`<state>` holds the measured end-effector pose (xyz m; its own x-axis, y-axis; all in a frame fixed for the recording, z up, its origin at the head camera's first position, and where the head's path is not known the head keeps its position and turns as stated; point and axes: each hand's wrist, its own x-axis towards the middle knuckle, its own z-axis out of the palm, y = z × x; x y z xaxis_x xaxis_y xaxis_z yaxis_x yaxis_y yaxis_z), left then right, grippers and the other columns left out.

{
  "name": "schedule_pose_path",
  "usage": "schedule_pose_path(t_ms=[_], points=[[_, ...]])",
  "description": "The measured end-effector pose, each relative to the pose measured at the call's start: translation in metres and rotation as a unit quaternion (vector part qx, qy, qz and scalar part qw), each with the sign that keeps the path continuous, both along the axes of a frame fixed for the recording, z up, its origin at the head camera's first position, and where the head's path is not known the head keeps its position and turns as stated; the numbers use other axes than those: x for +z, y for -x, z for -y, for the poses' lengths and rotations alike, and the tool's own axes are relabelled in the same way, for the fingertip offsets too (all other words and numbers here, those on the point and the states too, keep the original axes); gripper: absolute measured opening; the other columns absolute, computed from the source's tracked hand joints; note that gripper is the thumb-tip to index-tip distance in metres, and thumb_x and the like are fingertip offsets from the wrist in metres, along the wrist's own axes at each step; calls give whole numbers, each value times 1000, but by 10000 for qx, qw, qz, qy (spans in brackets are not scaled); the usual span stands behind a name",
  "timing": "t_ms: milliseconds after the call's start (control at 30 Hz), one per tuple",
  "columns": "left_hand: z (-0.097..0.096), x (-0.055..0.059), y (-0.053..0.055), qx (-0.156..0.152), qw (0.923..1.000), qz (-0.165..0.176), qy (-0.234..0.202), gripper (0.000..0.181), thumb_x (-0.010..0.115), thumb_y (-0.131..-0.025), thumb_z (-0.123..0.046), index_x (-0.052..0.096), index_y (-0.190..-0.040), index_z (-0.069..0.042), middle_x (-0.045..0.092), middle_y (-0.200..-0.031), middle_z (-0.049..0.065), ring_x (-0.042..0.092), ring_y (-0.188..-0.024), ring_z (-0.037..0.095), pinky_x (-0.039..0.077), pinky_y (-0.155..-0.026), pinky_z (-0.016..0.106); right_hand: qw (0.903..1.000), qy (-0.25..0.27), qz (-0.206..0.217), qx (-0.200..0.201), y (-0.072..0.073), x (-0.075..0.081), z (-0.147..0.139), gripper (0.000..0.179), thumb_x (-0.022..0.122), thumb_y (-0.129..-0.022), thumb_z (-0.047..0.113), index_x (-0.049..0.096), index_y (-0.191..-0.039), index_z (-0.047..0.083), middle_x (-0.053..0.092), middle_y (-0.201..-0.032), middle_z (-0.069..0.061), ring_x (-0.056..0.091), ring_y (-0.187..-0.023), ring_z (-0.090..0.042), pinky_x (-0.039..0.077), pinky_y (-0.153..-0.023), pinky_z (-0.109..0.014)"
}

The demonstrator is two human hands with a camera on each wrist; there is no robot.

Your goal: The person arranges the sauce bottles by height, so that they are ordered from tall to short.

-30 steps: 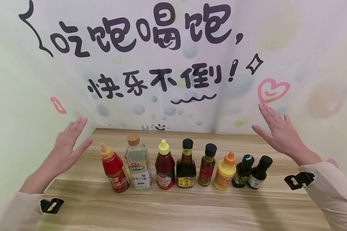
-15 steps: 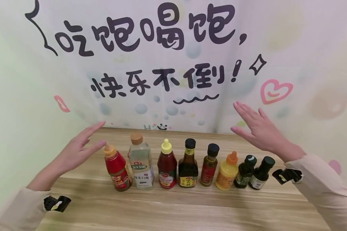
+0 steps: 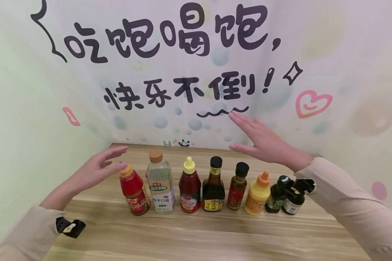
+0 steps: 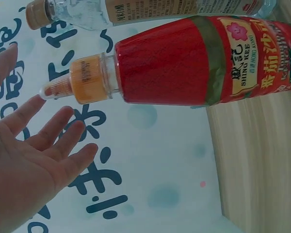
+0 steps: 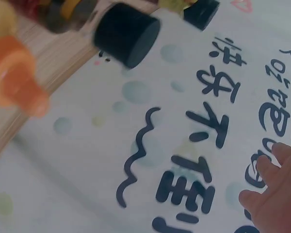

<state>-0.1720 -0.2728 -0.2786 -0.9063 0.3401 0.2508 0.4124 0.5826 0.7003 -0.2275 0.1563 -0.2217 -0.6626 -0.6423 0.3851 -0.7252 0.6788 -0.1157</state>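
Note:
My left hand [image 3: 94, 170] hovers by the cap of a red tomato ketchup squeeze bottle [image 3: 134, 192], thumb and fingers spread. In the left wrist view the fingers lie beside the nozzle of that ketchup bottle [image 4: 165, 63]; whether they touch it I cannot tell. To its right stands a clear white vinegar bottle [image 3: 160, 185]. My right hand [image 3: 268, 145] hangs in the air, fingers straight and holding nothing, above and behind the yellow squeeze bottle with an orange cap [image 3: 257, 197] and a slim black-capped bottle [image 3: 237, 188].
Also upright in the row are a dark red sauce bottle with a yellow cap [image 3: 189, 192], a soy sauce bottle [image 3: 213, 194] and two small dark bottles, one green-labelled [image 3: 276, 197], one white-labelled [image 3: 293, 204]. Behind the wooden table [image 3: 196, 235] hangs a printed cloth [image 3: 160, 134].
My left hand has moved right and down to the ketchup bottle's cap. My right hand has swept left over the bottles. The bottles still stand in their row.

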Motion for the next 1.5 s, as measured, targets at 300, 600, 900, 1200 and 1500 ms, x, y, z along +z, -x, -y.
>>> schedule_pose_path(t_ms=[300, 600, 900, 1200, 1500], points=[[-3, -13, 6, 38, 9989, 319, -333, 49, 55, -88, -18, 37, -130, -1, 41, -129, 19, 40, -115, 34, 33, -93, 50, 9908, 732, 941, 639, 3, 5, 41, 74, 53, -87, 37, 7, -143, 21, 15, -146, -1, 24, -129, -21, 22, -103, -42], [0, -23, 12, -59, 9962, 523, -690, 53, 55, -88, -15, 32, -133, -1, 37, -133, 20, 36, -118, 38, 34, -91, 52, 9735, 1223, 1056, 1617, 4, -8, 85, 61, 59, -86, 22, 30, -137, 6, 34, -138, -7, 43, -117, -19, 36, -95, -34], [2, -30, 17, -256, 9959, 401, -773, 53, 59, -84, -10, 37, -131, 1, 40, -130, 19, 37, -116, 34, 42, -86, 26, 9466, 1829, 1958, 1794, 6, -23, 120, 53, 61, -84, 13, 39, -131, 3, 46, -128, -11, 53, -103, -16, 43, -86, -24], [2, -37, 16, -21, 9951, 627, -765, 52, 63, -82, -14, 42, -127, 0, 45, -126, 18, 47, -110, 23, 43, -81, 20, 9326, 1791, 2546, 1827, 10, -21, 155, 57, 63, -82, 14, 36, -133, 7, 48, -125, -10, 52, -105, -14, 45, -82, -22], [2, -49, 16, -2, 9921, 828, -940, 47, 61, -84, -16, 43, -125, 0, 47, -123, 18, 53, -102, 20, 46, -78, 24, 9340, 1382, 2879, 1603, 10, -31, 182, 58, 66, -80, 15, 39, -131, 10, 47, -127, -9, 50, -109, -19, 46, -80, -22]])
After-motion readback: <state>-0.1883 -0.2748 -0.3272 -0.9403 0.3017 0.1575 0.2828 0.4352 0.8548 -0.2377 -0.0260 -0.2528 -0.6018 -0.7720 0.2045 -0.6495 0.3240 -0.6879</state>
